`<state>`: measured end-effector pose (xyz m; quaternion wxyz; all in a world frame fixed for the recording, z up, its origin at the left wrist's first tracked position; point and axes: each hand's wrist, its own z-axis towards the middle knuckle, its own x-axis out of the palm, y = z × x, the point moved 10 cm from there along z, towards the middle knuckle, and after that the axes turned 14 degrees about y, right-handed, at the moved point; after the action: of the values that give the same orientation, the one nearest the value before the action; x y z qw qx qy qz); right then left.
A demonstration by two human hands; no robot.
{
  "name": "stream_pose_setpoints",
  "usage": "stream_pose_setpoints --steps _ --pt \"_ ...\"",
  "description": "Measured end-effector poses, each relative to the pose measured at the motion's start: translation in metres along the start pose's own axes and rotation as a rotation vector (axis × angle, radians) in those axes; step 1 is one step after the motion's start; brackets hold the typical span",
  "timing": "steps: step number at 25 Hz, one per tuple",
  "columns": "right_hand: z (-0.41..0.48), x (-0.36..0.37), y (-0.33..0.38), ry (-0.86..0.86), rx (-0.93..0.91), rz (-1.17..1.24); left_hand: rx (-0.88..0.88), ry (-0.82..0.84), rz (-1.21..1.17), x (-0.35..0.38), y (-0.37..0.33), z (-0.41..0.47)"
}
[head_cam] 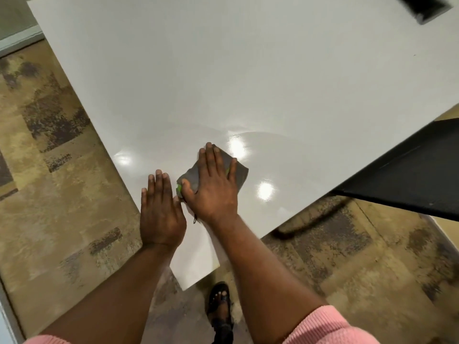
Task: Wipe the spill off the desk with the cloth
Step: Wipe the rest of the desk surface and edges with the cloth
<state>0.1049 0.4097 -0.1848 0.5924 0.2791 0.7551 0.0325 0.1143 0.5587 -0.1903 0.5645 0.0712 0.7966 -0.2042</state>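
A white glossy desk [223,83] fills the upper view, its near corner pointing toward me. A folded grey cloth [242,173] with a green edge lies on the desk near that corner. My right hand [211,184] presses flat on top of the cloth, fingers spread. Just left of the cloth, my left hand [160,212] rests flat on the desk's left edge, holding nothing. No spill stands out on the surface; I see only bright light reflections near the cloth.
A black panel [407,175] juts in under the desk's right edge. A dark object [424,6] sits on the desk's far right corner. Patterned brown carpet [62,170] surrounds the desk. My sandalled foot [221,306] stands below the near corner.
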Motion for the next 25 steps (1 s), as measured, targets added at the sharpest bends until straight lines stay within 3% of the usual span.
stream_pose_setpoints --steps 14,19,25 --pt "-0.031 -0.098 -0.227 -0.200 0.499 0.004 0.008 -0.051 0.013 0.001 0.001 0.001" --pt "-0.054 -0.078 -0.219 -0.217 0.575 0.029 0.011 -0.071 0.012 0.001 0.000 0.000" --pt "-0.094 -0.037 -0.163 -0.248 0.534 0.045 0.030 -0.123 0.002 -0.006 -0.003 -0.004"
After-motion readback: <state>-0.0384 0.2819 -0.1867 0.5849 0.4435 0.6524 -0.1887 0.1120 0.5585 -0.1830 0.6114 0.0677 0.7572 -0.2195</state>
